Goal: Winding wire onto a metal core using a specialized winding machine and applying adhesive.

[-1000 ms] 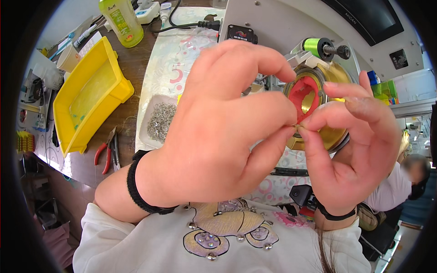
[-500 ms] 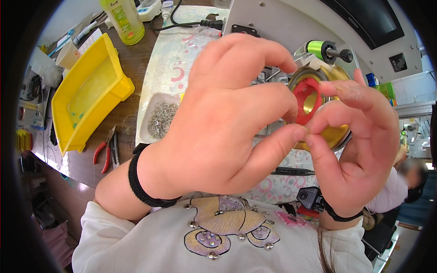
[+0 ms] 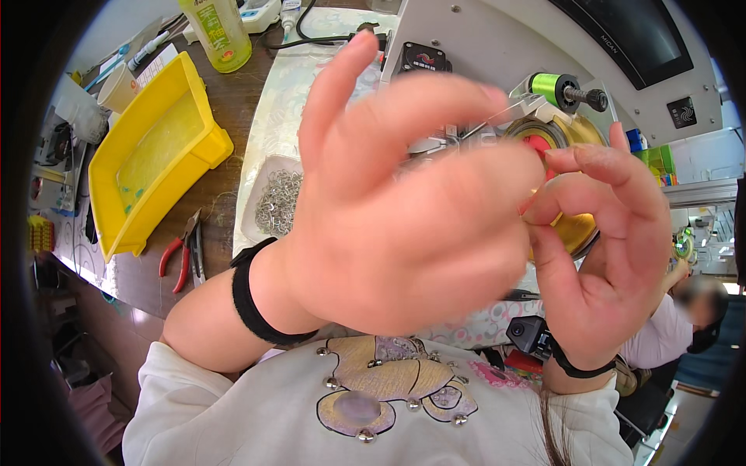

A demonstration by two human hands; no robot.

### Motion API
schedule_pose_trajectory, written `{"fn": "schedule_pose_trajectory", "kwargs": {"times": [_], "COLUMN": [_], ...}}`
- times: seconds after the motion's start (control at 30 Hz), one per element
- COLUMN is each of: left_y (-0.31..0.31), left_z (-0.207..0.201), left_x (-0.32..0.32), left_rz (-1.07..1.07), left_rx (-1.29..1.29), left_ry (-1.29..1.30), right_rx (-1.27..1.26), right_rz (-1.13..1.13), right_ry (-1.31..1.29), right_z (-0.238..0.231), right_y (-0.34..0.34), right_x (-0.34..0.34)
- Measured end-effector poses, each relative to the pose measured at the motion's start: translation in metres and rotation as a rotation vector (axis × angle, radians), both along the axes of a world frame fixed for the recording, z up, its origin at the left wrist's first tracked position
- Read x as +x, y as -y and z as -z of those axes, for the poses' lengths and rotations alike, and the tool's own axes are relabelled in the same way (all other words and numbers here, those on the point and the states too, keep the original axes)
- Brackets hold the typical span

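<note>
My left hand (image 3: pixel 412 225), with a black band at its wrist, reaches across the middle. It is smeared by motion; its thumb and forefinger curl toward the right hand, and the outer fingers are lifted. My right hand (image 3: pixel 610 256) holds its thumb and forefinger together in a pinch, right beside the left fingertips. Whatever lies between the fingertips is too small or hidden to make out. Behind the hands is a machine part with a golden disc (image 3: pixel 577 235) and a red ring (image 3: pixel 538 144), mostly covered by the hands.
A spool of bright green thread (image 3: pixel 548 88) sits on the machine (image 3: pixel 482 39). Small metal pieces (image 3: pixel 277 203) fill a white dish to the left. Red-handled pliers (image 3: pixel 181 252) lie near a yellow tray (image 3: pixel 210 147) and a bottle (image 3: pixel 217 35). Another person (image 3: pixel 660 330) sits far right.
My left hand has shifted right and rolled over, its outer fingers rising and its knuckles now hiding more of the red ring. The right hand stays nearly in place, still pinched.
</note>
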State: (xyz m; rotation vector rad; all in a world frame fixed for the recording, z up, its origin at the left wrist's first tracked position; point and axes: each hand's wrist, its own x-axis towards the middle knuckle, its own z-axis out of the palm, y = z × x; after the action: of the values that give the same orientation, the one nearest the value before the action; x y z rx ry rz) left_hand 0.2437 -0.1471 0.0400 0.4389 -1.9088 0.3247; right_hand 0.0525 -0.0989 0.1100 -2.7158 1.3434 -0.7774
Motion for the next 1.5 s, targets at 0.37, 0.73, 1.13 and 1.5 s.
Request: {"fn": "schedule_pose_trajectory", "kwargs": {"times": [0.37, 0.73, 1.13, 1.5], "left_y": [-0.004, 0.014, -0.001, -0.005], "left_z": [-0.001, 0.019, 0.005, -0.020], "left_x": [-0.006, -0.013, -0.002, -0.025], "left_rz": [0.234, 0.100, 0.096, -0.162], "left_rx": [0.501, -0.090, 0.350, 0.522], "left_ry": [-0.098, -0.156, -0.108, 0.110], "right_rx": [-0.026, 0.092, -0.092, 0.181], "right_rz": [-0.051, -0.082, -0.114, 0.336], "right_ry": [0.044, -0.019, 0.398, 0.975], "right_z": [0.005, -0.006, 0.002, 0.057], "right_y": [0.004, 0.001, 0.003, 0.005], "right_x": [-0.002, -0.005, -0.017, -0.069]}}
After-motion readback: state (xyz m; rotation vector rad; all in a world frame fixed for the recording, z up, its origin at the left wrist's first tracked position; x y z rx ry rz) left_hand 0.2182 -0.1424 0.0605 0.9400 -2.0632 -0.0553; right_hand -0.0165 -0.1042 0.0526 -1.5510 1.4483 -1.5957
